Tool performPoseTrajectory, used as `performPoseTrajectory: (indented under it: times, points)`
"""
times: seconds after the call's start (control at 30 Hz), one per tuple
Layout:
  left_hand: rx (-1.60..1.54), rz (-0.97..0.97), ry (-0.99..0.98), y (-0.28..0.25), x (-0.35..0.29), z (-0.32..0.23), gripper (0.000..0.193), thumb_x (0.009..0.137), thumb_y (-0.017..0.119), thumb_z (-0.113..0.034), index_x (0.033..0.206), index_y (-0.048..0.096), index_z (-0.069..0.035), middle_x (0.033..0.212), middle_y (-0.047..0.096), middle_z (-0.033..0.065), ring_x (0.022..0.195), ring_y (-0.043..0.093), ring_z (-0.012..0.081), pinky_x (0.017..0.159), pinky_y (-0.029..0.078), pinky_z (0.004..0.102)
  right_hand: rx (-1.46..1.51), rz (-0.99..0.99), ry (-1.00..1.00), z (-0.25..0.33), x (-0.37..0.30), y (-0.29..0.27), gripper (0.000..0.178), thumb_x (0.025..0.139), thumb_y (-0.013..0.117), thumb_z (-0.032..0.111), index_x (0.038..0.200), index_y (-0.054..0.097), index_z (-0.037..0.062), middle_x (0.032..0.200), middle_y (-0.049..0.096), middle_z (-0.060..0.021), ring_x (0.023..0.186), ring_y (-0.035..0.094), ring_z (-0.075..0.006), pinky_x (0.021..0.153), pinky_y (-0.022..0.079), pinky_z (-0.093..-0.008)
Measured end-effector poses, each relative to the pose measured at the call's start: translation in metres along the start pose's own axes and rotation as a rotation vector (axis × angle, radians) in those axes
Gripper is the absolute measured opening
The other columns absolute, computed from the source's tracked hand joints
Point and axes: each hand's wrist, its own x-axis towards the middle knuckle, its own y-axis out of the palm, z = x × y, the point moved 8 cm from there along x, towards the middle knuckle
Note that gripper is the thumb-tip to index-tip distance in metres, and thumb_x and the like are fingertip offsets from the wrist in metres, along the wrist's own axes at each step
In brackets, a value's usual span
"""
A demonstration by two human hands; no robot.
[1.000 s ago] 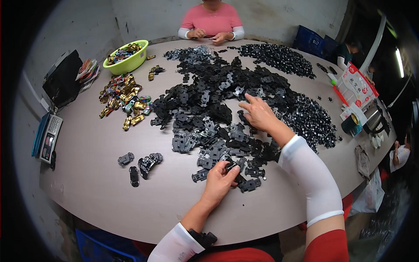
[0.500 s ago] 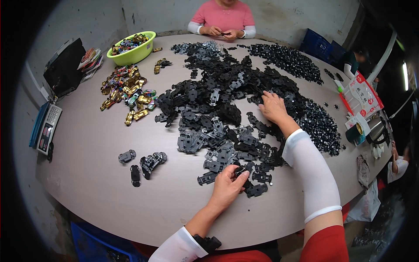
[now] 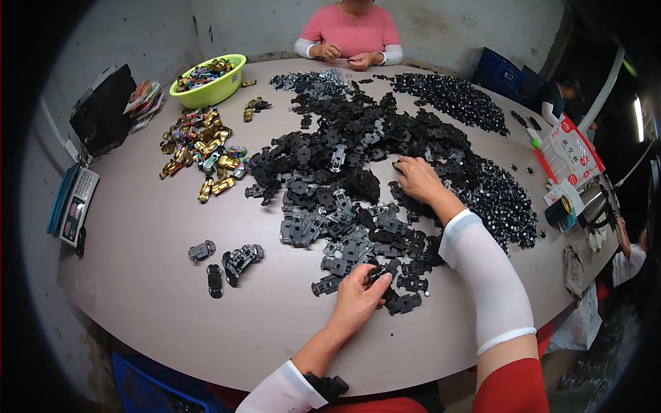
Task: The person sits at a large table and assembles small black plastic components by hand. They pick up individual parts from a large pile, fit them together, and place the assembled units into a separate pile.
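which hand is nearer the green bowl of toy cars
Left. The left hand is at the near edge of the black parts pile, on the same side as the green bowl though well short of it. The right hand lies farther over to the right.

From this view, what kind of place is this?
Probably a small toy assembly workshop: a big heap of black toy car chassis covers the round table, with finished colourful toy cars and a weighing scale nearby.

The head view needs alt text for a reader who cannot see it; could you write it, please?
A person's left hand pinches a black toy car chassis at the near edge of a large black parts pile on a round table, while the right hand rests on the pile. Another person in a pink top works opposite.
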Motion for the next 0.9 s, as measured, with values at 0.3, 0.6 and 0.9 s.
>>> performPoseTrajectory:
  times: [0.3, 0.6, 0.9]
  points:
    - [-0.015, 0.004, -0.027, 0.0, -0.001, 0.0, 0.022, 0.095, 0.064, -0.02, 0.105, 0.058, -0.001, 0.084, 0.062, 0.0016, 0.071, 0.059, 0.0069, 0.058, 0.053, 0.0221, 0.189, 0.001, -0.104, 0.024, -0.074, -0.077, 0.025, 0.084, 0.063, 0.014, 0.105, 0.07, 0.0018, 0.107, 0.066, -0.0189, 0.103, 0.062, -0.0335, 0.091, 0.049, -0.0402]
    - [-0.016, -0.009, -0.033, -0.001, -0.001, -0.008, 0.024, 0.095, 0.063, -0.021, 0.106, 0.058, 0.0, 0.084, 0.062, 0.0029, 0.068, 0.061, 0.0094, 0.058, 0.055, 0.0237, 0.275, 0.099, 0.096, 0.05, -0.185, -0.088, 0.018, 0.08, 0.07, 0.016, 0.092, 0.07, 0.0026, 0.088, 0.064, -0.0147, 0.088, 0.063, -0.0333, 0.08, 0.05, -0.0417]
    - [-0.042, -0.01, -0.026, -0.007, 0.001, 0.001, 0.025, 0.097, 0.062, -0.024, 0.108, 0.056, -0.002, 0.085, 0.065, 0.0061, 0.066, 0.064, 0.0131, 0.058, 0.056, 0.0262, 0.386, -0.011, 0.155, 0.04, -0.208, -0.07, 0.019, 0.079, 0.072, 0.013, 0.094, 0.065, 0.0033, 0.093, 0.058, -0.0117, 0.092, 0.06, -0.0314, 0.08, 0.049, -0.041]
